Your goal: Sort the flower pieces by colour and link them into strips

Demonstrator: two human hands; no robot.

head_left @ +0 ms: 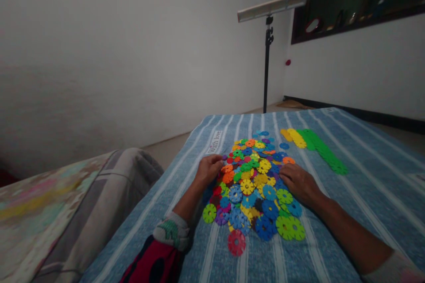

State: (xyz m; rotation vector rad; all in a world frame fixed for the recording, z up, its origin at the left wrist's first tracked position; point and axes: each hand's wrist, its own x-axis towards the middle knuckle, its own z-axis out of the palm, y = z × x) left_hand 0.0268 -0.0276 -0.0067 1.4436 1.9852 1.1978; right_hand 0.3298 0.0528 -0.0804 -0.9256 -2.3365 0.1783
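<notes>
Many slotted plastic discs lie in a loose, multicoloured pile [247, 187] on a blue and white striped cloth [159, 247]. At the pile's upper left edge is my left hand [209, 169], its fingers curled together beside a small purple disc [225, 158]. What its fingertips hold, if anything, is too small to make out. On the opposite edge my right hand [299, 181] rests with bent fingers against blue discs, just below an orange disc [288, 160]. Its fingertips are partly hidden. Nearest to me lies a red disc [236, 242], with lime green discs [290, 228] to its right.
Beyond my right hand, overlapping green discs [327, 152] form a row, with yellow discs [296, 138] at its far end. A lamp on a black stand [266, 66] rises behind the cloth-covered surface. Another cloth-draped surface [99, 203] stands at left, before a white wall.
</notes>
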